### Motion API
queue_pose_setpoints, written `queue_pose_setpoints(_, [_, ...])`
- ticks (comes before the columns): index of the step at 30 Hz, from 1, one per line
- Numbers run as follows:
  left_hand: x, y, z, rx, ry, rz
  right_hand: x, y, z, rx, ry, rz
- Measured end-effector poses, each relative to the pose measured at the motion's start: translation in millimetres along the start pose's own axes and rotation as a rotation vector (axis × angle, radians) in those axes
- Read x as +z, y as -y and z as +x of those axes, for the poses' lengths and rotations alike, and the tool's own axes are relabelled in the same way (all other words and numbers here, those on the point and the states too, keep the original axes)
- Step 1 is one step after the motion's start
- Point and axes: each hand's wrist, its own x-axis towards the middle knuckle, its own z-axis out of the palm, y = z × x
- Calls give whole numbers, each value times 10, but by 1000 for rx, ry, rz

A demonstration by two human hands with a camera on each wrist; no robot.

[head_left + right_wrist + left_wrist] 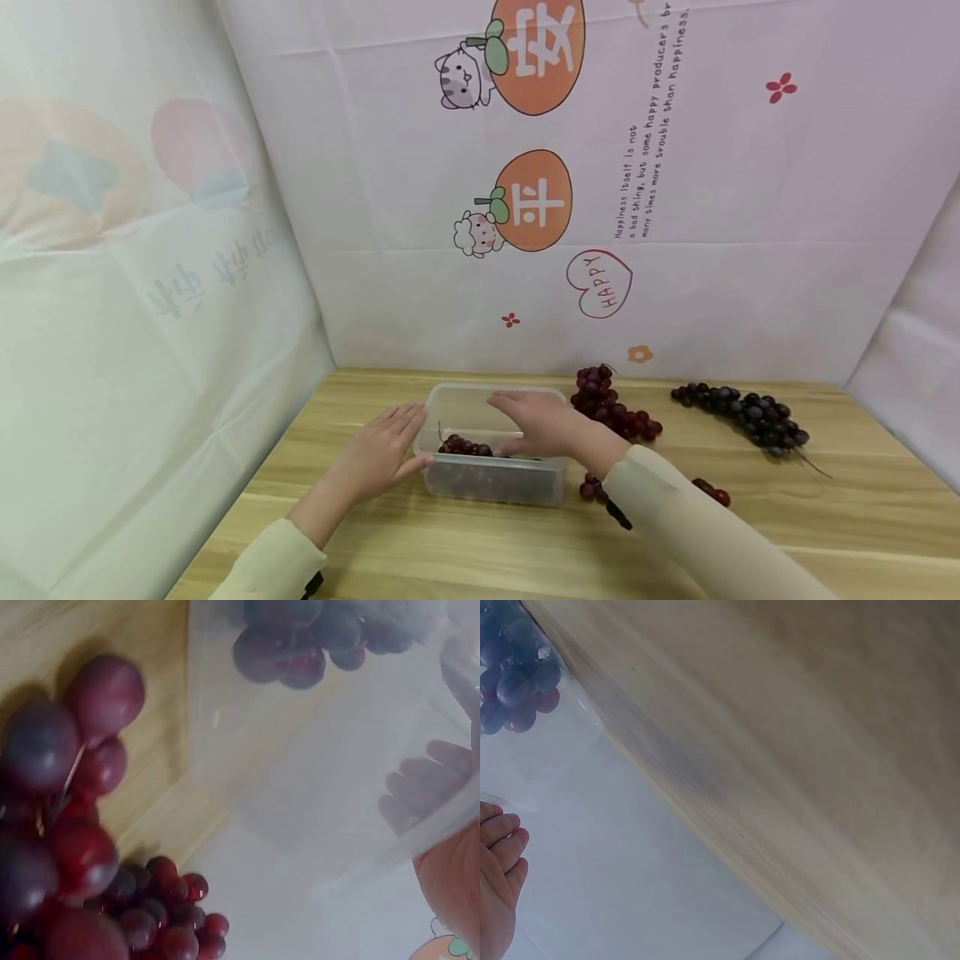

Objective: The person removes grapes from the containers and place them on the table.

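A clear plastic box (465,386) stands on the wooden table with a bunch of dark red grapes (465,446) inside. At its left side my left hand (382,446) touches the rim, fingers straight and the thumb by the front corner. My right hand (551,425) reaches over the right rim into the box, its fingers relaxed above the grapes; I see nothing held in it. Through the cloudy wall in the right wrist view, the right-hand fingers (427,780) show apart from the grapes (285,652). The left wrist view catches the left hand (499,870) below the boxed grapes (514,682).
Just right of the box lies a red grape bunch (615,417). Farther right is a black grape bunch (742,417) with its stem outward. More grapes (592,487) and red ones (712,492) show around the right sleeve, partly hidden. A printed white cloth (420,317) hangs behind the table.
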Motion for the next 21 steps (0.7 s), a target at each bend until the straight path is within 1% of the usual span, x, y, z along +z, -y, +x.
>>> queue_pose_setpoints(3, [4, 4, 2, -1, 0, 0, 23, 36, 62, 13, 34, 12])
queue_pose_setpoints(10, [12, 9, 7, 3, -5, -6, 78, 85, 182, 83, 196, 153])
queue_pose_setpoints(13, [9, 9, 7, -1, 5, -9, 107, 87, 225, 98, 220, 161])
queue_pose_setpoints(16, [7, 10, 8, -6, 15, -10, 131, 95, 260, 96, 239, 159])
queue_pose_setpoints(21, [2, 4, 14, -6, 10, -18, 161, 106, 305, 103, 281, 181])
